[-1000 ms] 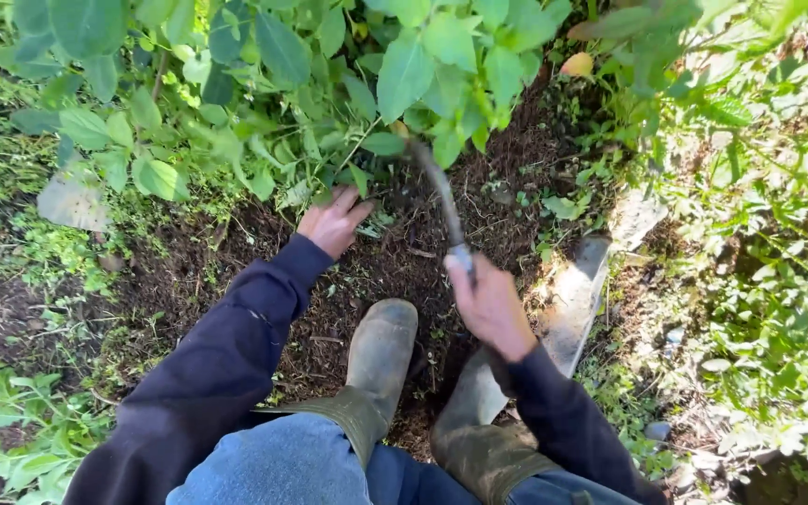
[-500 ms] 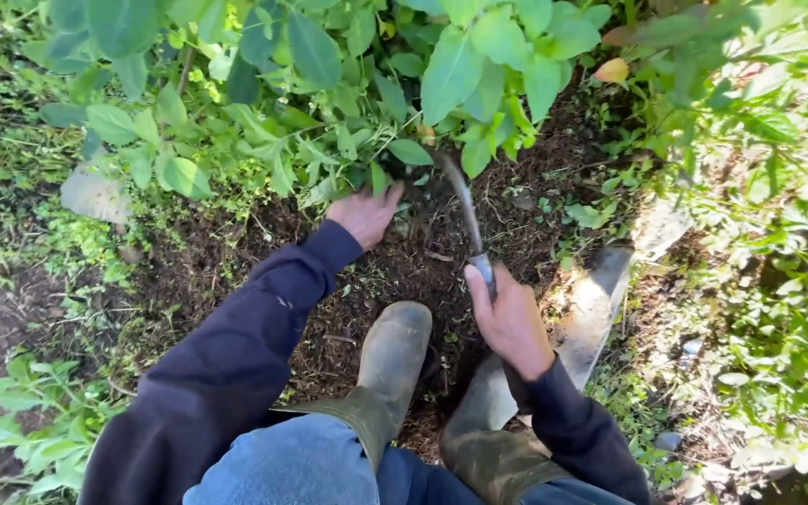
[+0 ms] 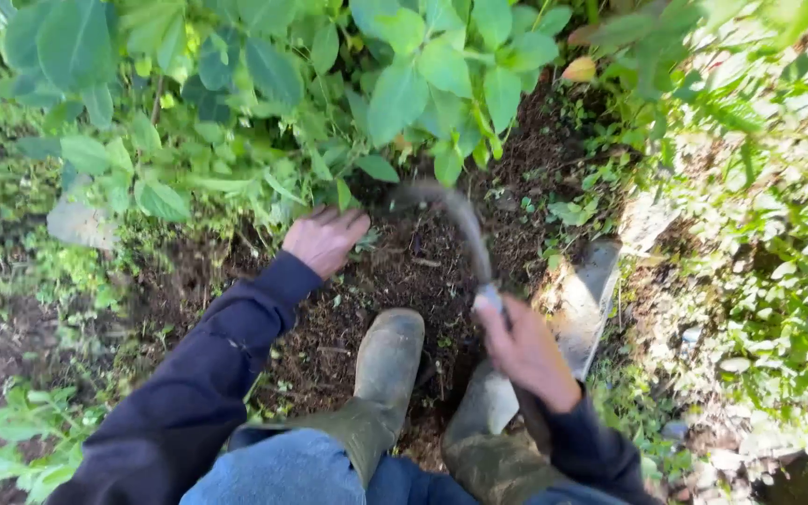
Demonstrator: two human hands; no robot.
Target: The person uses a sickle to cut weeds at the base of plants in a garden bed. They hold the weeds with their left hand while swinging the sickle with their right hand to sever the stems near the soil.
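Right hand grips sickle handle, blade blurred at plant base. Left hand spread on leafy weeds. Soil patch cleared; dense growth remains.

There were 2 hands in view: the left hand at 12 o'clock from the boots, the right hand at 3 o'clock. 1 curved sickle showed, blurred. 2 muddy rubber boots stood on the soil. 1 pale flat stone lay at 9 o'clock, and 1 long grey slab at 3 o'clock.
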